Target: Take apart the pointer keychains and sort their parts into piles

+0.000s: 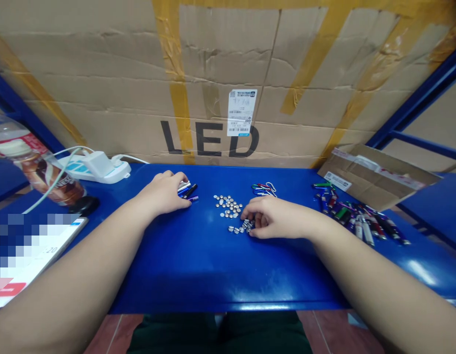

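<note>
At the near side of the shiny blue table (pixel 213 280), a white flat-screened tablet (pixel 68 241) sits by the left arm. Farther in, the right hand (pixel 263 219) is bent, its fingertips down at some small shiny silver metal bits (pixel 231 229). I can't tell if it pinches one. These bits make a short row going left from those fingertips, so the right hand is the nearer one. Just past them lie small round flat silver discs (pixel 228 204), between the two hands.

The left hand (pixel 165 191) has its thumb and pointing finger apart, with thin black, purple, blue and white tubes (pixel 191 191) between them. I can't tell if it squeezes them. The black tube's long side slants right and away.

Beyond the right hand are red, green and silver wire loops (pixel 263 188). Off right, many colourful shiny tubes (pixel 366 223) lie before an open brown cardboard box (pixel 379 172).
</note>
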`<state>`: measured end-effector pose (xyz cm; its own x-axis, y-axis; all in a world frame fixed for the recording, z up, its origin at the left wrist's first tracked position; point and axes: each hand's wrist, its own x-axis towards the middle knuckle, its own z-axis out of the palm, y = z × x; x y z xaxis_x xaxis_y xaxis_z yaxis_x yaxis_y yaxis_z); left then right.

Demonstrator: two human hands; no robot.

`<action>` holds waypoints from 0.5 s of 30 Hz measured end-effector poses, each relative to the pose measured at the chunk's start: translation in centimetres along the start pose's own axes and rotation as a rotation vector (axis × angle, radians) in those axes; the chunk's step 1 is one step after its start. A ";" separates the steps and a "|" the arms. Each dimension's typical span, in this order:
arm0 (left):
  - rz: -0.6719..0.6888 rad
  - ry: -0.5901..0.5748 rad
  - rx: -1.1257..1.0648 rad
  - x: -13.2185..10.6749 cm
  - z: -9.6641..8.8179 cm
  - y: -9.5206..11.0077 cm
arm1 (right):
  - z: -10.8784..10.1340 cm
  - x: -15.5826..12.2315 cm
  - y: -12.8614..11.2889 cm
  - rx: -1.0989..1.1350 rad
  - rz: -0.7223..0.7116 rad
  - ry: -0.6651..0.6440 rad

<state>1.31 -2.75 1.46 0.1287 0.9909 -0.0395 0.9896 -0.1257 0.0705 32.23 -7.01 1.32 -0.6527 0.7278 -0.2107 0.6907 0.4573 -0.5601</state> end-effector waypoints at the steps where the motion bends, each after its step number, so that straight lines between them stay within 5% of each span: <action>1: -0.005 -0.001 -0.002 0.0 0.0 -0.1 | 0.2 0.1 -0.1 0.006 -0.010 0.006; 15: -0.013 -0.024 -0.037 0.2 0.1 -0.3 | 2.0 1.0 -1.6 0.049 -0.142 0.050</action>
<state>1.07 -2.48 1.32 0.1181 0.9909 -0.0641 0.9881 -0.1109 0.1069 29.80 -8.03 0.42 -0.7258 0.6823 -0.0872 0.5757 0.5331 -0.6199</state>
